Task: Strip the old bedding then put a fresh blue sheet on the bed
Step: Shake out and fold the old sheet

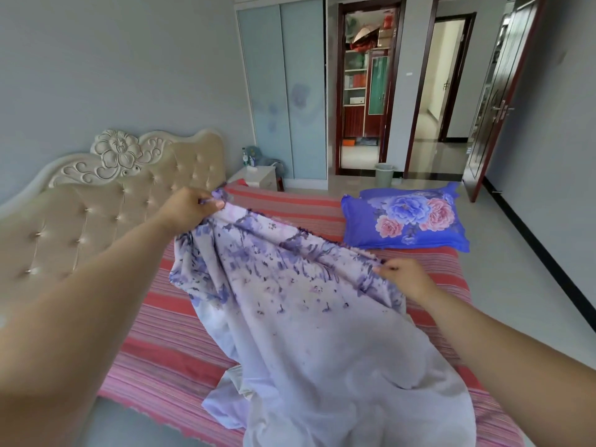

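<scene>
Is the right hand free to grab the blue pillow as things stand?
Probably not yet. The right hand is pinching the sheet's edge, as is the left hand. The pillow lies unobstructed on the bed beyond it, so it must let go first.

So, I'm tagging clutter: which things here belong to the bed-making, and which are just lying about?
Job: pale floral purple-printed sheet, in left hand and right hand; red striped bed cover; blue floral pillow.
Lying about: pale plastic bin; white bedside table.

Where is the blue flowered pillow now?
The pillow lies at the bed's far right corner, on the striped cover, beyond the right hand.
</scene>
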Motion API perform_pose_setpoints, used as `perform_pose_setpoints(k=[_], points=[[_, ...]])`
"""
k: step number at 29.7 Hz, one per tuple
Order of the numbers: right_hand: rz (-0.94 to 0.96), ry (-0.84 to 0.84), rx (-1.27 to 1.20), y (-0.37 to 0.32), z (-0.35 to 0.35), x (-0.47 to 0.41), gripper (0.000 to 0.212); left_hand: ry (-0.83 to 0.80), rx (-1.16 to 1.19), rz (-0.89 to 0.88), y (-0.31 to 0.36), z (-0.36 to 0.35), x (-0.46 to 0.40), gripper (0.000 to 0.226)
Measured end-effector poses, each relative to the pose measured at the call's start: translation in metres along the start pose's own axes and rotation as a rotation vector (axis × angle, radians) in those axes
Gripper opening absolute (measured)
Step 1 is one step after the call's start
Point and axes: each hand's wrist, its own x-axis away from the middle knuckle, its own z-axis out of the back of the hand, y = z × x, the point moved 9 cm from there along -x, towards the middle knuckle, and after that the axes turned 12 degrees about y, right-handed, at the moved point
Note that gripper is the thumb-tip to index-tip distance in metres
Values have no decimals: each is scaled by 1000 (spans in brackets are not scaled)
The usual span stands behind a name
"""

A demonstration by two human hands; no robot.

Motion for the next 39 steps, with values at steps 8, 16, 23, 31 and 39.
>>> perform_pose_setpoints(k=[8,16,23,31,39], points=[[300,-113,102,-12,-3,27,25,285,-130,226,-15,-1,15,35],[377,-142,-38,-52,4,56,30,701,174,327,69,61,-11,35],[483,-86,5,-49,66,51,33,664,214,422,77,36,-2,33],[297,-140,-171,-21,65,41,40,624,244,407,83,13,-19,32],[267,-156,-174,-12,51,27,42,558,257,448,57,-10,-41,35]])
